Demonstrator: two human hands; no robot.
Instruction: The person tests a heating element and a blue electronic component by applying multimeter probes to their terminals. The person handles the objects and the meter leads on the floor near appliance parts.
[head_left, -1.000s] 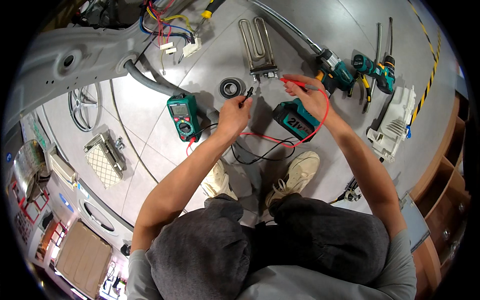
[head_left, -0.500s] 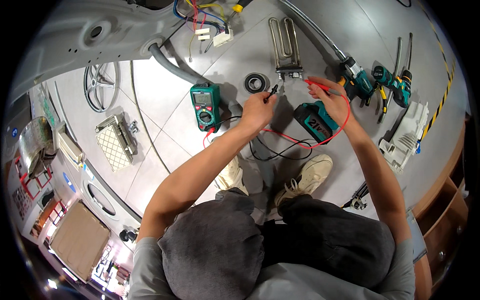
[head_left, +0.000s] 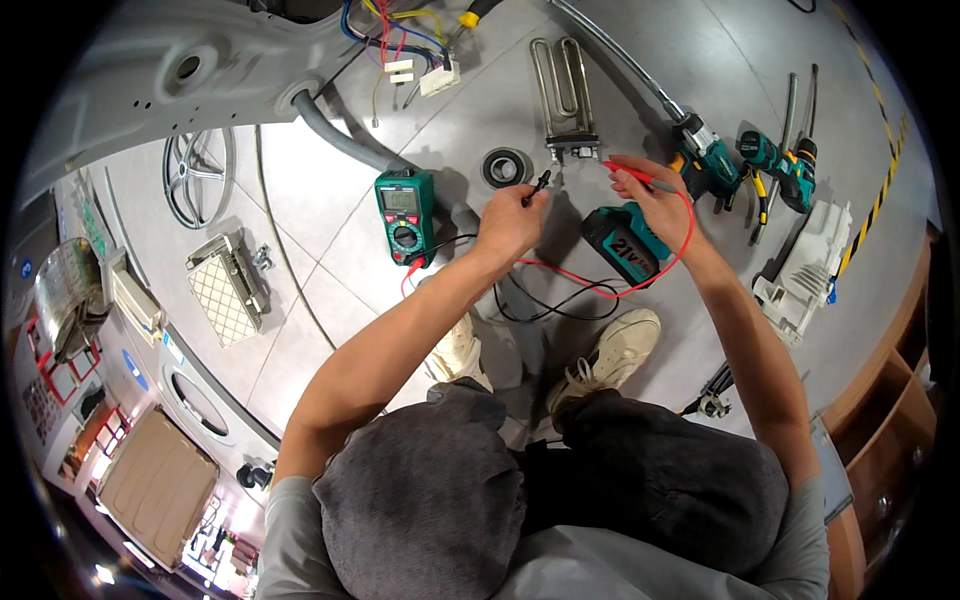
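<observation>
Left grip (head_left: 510, 221) was closed on a black probe (head_left: 541, 184), pinched by your fingers, its point angled up and away from you. Your right grip (head_left: 655, 205) was closed on a red probe (head_left: 640, 176), held nearly flat, point turned left. Both were in use, neither free.

Heating element (head_left: 564, 114) lay on the gray tile floor (head_left: 325, 225), just beyond both grips: ahead and slightly right of the left one, ahead and left of the right one. Its long axis ran away from you, far end leaning a bit left, terminal end toward you and close to both probe points. Your right fingertips looked nearer to it, by a little. Couldn't tell whether either probe met a terminal; too small to see.

Element looked like bent metal tube in long narrow loops, dull silver with a tan tint, ending in a dark crosswise base with small metal tabs.

Round bearing (head_left: 489, 168) sat just ahead of your left grip. Green multimeter (head_left: 404, 222) lay face up, left of that grip, display unreadable. Red lead (head_left: 691, 235) and black lead (head_left: 550, 320) looped on your side of the grips. Teal battery pack (head_left: 628, 247) was just nearer you than the right grip.
</observation>
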